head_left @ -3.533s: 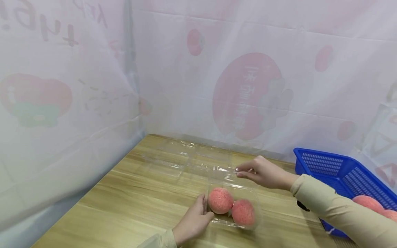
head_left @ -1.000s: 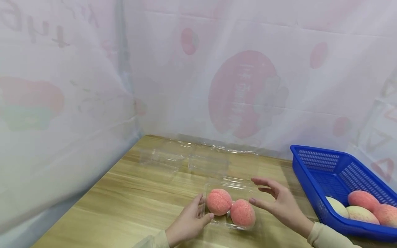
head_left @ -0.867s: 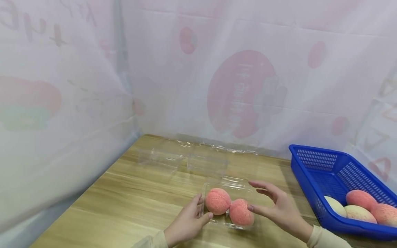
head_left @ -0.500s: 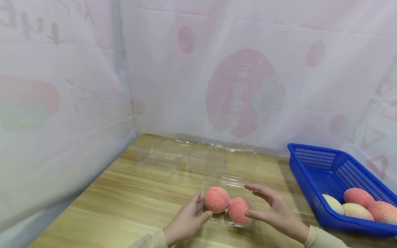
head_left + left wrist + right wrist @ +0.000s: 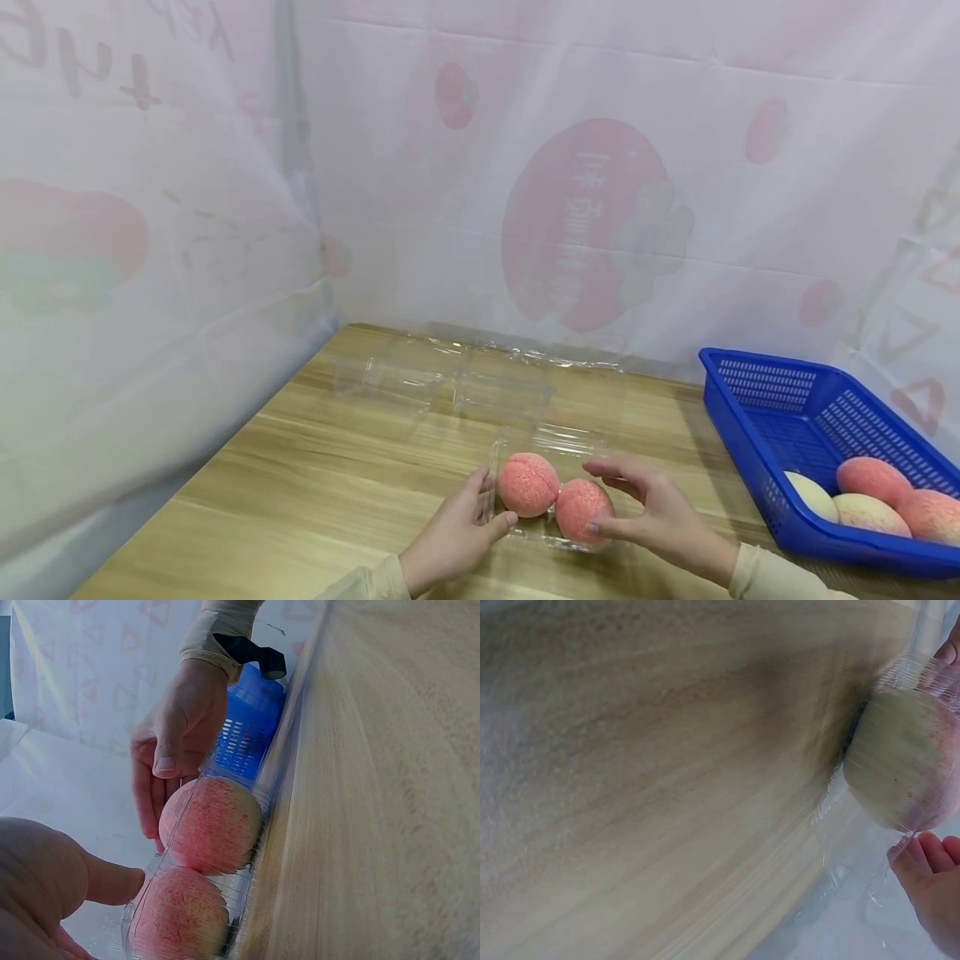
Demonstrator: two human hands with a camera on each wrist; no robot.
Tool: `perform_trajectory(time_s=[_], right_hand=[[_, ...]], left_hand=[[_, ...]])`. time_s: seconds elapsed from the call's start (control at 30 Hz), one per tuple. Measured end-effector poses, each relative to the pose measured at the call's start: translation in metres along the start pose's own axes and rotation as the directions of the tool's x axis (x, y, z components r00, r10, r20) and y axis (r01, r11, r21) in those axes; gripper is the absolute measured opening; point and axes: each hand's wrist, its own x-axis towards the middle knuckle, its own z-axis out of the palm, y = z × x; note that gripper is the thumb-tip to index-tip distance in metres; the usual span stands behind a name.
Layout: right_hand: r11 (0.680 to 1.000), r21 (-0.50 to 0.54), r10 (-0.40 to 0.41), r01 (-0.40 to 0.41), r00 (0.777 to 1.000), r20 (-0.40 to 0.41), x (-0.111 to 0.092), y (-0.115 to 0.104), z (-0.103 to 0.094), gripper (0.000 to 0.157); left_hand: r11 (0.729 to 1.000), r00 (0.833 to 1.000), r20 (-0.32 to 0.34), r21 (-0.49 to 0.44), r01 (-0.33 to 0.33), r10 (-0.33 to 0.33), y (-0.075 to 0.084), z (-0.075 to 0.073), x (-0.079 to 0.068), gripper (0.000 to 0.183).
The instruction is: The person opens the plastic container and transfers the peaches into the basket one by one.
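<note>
Two pink peaches lie side by side in a clear plastic clamshell container on the wooden table. My left hand holds the container's left side, thumb at the front and fingers partly hidden behind the wall. My right hand is at the right end, thumb and fingers spread around the right peach. In the right wrist view, that hand's thumb is at a plastic edge beside the peach. The left wrist view shows its relaxed fingers beyond the peaches. Transparency makes the lid's position hard to tell.
A blue perforated basket holding several pink and cream peaches stands on the right. More clear plastic containers sit toward the back of the table. Printed white curtains enclose the back and left side.
My right hand, earlier pinching plastic at the container's far side, has let go and come down to its right end, closing inward during the last second. My left hand has stayed on the left side.
</note>
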Motion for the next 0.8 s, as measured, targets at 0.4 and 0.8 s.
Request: perform_trajectory(time_s=[0.4,0.8], right_hand=[[0.999,0.033,0.019,-0.022,0.997,0.078,0.004,0.002,0.003,0.061],[0.984,-0.174,0.057,-0.024,0.980,0.188,0.014,0.000,0.002,0.059]], left_hand=[[1.000,1.000,-0.003,0.003,0.005,-0.005,0.001,0.000,0.000,0.079],[1.000,1.000,-0.013,0.015,-0.002,0.003,0.002,0.001,-0.001,0.078]])
